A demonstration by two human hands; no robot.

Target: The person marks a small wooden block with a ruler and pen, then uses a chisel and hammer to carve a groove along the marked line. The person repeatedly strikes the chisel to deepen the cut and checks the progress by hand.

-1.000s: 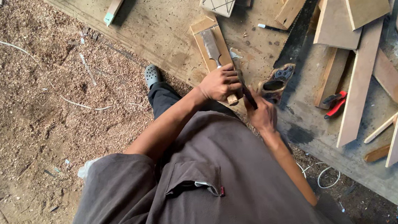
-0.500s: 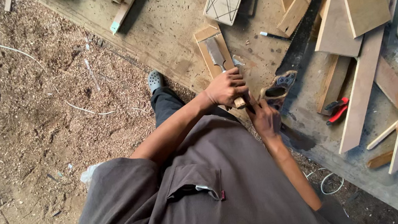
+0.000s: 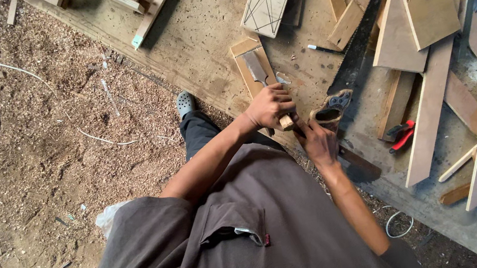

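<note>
At mid-frame, the left hand (image 3: 269, 106) was clamped around a chisel's wooden handle (image 3: 286, 122), its blade (image 3: 255, 68) lying on a small board (image 3: 253, 68). The right hand (image 3: 318, 141), fingers curled shut, gripped a handsaw's handle (image 3: 332, 109) on the workbench (image 3: 207, 28).

The left hand (image 3: 269, 106) grips a wooden chisel handle (image 3: 287, 122) over a small board (image 3: 253, 68) — blade flat on it. The right hand (image 3: 318, 142) rests just beside a handsaw (image 3: 355, 47) on the workbench (image 3: 202, 35).
</note>
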